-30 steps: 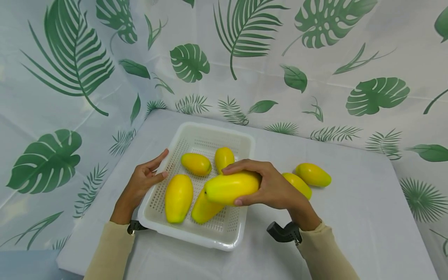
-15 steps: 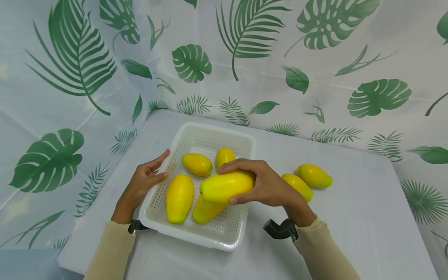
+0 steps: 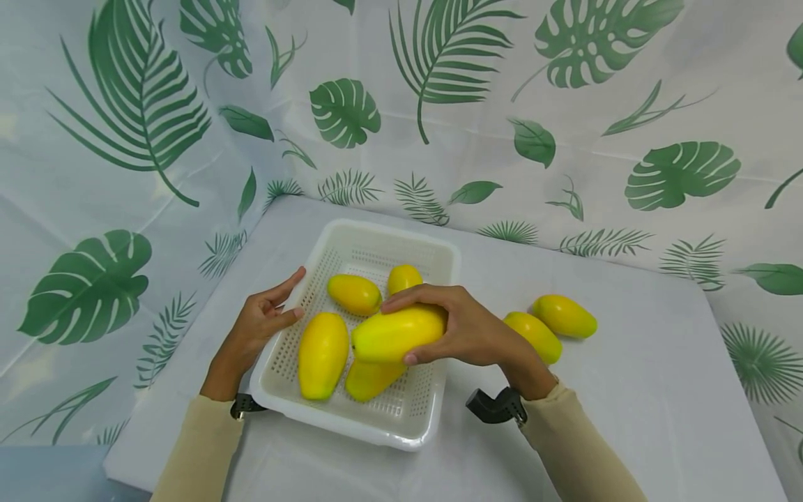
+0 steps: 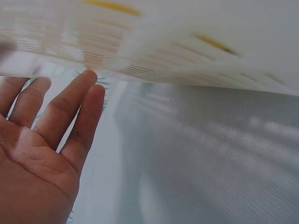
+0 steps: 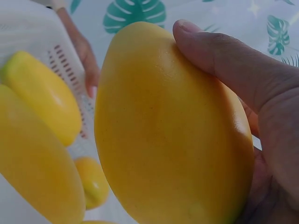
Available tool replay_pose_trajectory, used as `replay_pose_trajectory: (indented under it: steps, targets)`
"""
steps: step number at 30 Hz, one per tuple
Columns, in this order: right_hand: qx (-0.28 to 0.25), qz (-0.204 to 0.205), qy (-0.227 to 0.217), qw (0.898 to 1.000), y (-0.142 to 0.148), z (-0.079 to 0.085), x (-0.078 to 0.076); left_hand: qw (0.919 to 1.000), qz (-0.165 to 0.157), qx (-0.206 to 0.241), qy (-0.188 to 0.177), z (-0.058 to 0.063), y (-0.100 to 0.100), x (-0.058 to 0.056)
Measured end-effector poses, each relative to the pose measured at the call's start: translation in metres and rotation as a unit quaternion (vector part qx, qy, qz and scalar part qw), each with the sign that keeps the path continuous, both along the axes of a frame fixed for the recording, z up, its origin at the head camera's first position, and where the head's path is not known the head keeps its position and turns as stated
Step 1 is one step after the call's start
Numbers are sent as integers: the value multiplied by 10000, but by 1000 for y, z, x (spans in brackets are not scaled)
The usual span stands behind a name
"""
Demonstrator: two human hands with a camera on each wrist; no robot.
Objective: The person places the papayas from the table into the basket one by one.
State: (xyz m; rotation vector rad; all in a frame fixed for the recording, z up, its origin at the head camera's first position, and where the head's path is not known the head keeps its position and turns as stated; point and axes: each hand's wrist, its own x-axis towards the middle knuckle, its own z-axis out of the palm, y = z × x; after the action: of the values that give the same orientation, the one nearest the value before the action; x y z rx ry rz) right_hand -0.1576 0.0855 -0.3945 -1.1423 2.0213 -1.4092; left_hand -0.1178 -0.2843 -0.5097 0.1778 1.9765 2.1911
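Note:
My right hand (image 3: 473,326) grips a large yellow papaya (image 3: 392,336), its thumb on the near side and fingers over the far side. The fruit is held above the white perforated basket (image 3: 332,422), tilted a little down to the left, and covers part of another papaya (image 3: 370,382) lying beneath. Further papayas in the basket are a long one (image 3: 323,355) at left and two smaller ones behind, one of them (image 3: 354,294) near the left wall. At the basket's left side is my left hand (image 3: 254,324); its fingers (image 4: 65,105) extend straight along the outer wall.
Right of the basket, two yellow papayas (image 3: 564,316) lie close together on the white-covered table (image 3: 646,390). Leaf-patterned sheets (image 3: 470,153) stand behind and at the left. Both wrists carry a black strap device (image 3: 497,406).
The right hand has moved left with the papaya, further over the basket. The left hand stays at the basket's side, and the other papayas lie as before.

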Motion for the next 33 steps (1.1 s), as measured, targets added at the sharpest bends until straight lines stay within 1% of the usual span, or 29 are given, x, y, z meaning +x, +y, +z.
replay_pose_trajectory:
  steps: [12, 19, 33]
  targets:
    - [148, 195, -58, 9997, -8, -4, -4, 10000, 19, -25, -9, 0, 1, 0]
    - [92, 374, -136, 9992, -14, -7, -6, 10000, 48, -56, -31, -1, 1, 0]
    - [180, 559, 1, 9983, -26, -15, -10, 10000, 1, 16, 16, -2, -1, 0]
